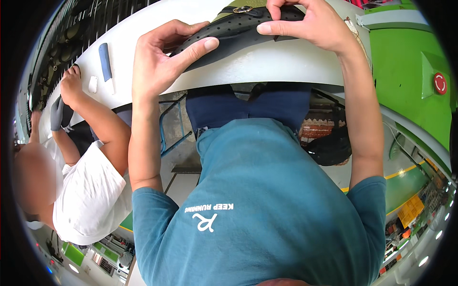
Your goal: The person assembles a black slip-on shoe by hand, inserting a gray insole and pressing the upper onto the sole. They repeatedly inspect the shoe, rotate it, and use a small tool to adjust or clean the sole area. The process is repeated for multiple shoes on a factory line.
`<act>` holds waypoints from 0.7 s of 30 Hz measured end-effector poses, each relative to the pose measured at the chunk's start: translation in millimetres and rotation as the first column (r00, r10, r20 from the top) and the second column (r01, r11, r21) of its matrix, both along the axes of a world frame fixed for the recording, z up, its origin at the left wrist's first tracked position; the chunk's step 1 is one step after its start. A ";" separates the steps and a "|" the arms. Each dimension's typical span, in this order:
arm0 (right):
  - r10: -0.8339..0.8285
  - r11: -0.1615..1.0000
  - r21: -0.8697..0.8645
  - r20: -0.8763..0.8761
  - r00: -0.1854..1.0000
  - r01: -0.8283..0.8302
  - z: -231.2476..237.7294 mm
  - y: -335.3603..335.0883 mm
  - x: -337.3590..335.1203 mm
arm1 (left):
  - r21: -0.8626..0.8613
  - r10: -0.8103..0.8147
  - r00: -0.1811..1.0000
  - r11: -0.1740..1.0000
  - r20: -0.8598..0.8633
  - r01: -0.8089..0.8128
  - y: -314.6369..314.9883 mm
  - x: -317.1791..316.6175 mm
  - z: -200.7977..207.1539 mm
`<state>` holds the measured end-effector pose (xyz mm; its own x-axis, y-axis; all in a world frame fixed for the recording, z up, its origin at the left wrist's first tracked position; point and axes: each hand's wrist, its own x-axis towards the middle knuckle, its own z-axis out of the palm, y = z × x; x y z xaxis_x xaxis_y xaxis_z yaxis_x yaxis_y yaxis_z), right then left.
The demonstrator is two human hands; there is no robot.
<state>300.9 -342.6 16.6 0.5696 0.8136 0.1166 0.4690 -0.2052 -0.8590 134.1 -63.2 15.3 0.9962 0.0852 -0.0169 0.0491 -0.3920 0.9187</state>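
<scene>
A black dotted shoe upper with a thin strap and a round buckle is raised over the white table's near edge. An olive-green form, which looks like a shoe last, shows behind it, partly cut off by the top of the picture. My left hand is closed round the upper's left end, thumb on the near side and fingers behind. At the other end, my right hand pinches the upper's edge between thumb and fingers. A plain dark flap hangs along its lower side.
On the white table lie a blue-handled tool and a small white piece. A co-worker in a white shirt sits at left, one hand gloved grey. A green machine with a red button stands at right.
</scene>
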 end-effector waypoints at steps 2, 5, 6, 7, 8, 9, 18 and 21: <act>0.012 0.999 -0.045 -0.023 1.000 -0.013 8.5 3.4 -0.3 | 0.028 -0.006 1.000 1.000 -0.008 0.006 -0.7 1.6 3.5; 0.003 0.996 -0.086 -0.158 0.987 -0.017 3.9 5.5 1.6 | 0.012 -0.021 1.000 1.000 0.016 0.021 0.3 6.7 5.9; 0.005 0.998 -0.057 -0.148 0.989 -0.014 0.9 6.0 1.6 | 0.007 -0.020 1.000 1.000 0.008 0.020 1.0 8.0 5.5; 0.007 1.000 -0.028 -0.138 0.990 -0.011 -2.7 6.3 1.1 | 0.003 -0.019 1.000 1.000 0.001 0.019 1.9 9.4 5.0; 0.008 1.000 0.000 -0.128 0.992 -0.008 -5.0 6.6 0.4 | -0.001 -0.018 1.000 1.000 -0.006 0.018 2.7 10.5 4.6; -0.013 1.000 -0.007 -0.118 0.993 0.012 -6.3 8.4 -1.0 | -0.001 -0.012 1.000 1.000 -0.007 0.012 2.5 11.4 3.6; -0.084 0.996 0.008 0.134 0.987 0.083 -16.2 18.8 -6.8 | 0.138 0.017 1.000 0.990 0.017 -0.019 -9.3 13.6 11.0; -0.097 0.995 0.031 0.197 0.976 0.092 -16.4 21.1 -8.4 | 0.215 -0.016 1.000 0.977 0.016 0.012 -8.5 15.1 13.5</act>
